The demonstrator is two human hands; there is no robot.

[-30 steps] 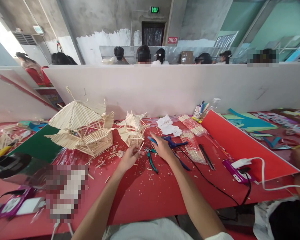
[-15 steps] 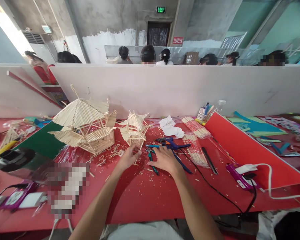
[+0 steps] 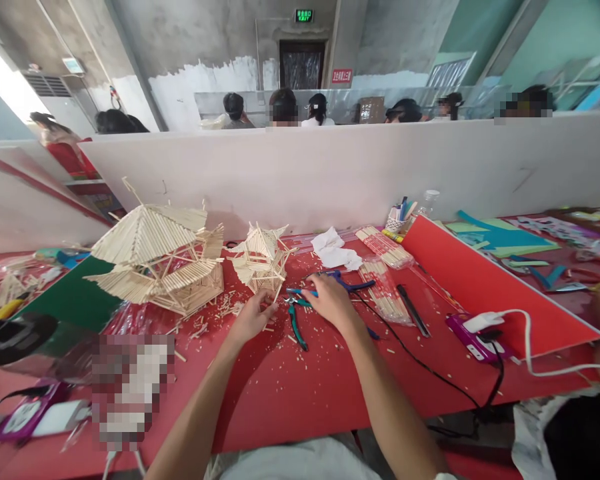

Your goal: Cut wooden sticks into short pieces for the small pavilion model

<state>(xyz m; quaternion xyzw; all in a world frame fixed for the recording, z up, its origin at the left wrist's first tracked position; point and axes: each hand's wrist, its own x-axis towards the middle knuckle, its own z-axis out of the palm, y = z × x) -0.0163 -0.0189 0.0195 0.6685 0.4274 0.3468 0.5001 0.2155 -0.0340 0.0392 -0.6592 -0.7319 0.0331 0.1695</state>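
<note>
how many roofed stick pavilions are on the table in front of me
2: a large pavilion on the left, and a small pavilion to its right, just beyond your left hand. Others could be hidden behind the green board.

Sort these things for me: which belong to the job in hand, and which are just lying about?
Likely in use:
- small stick model, at the left hand
- slim blue item, at the right hand
- green-handled pliers

Probably just lying about:
- crumpled white tissue
- pen cup
- red board
</note>
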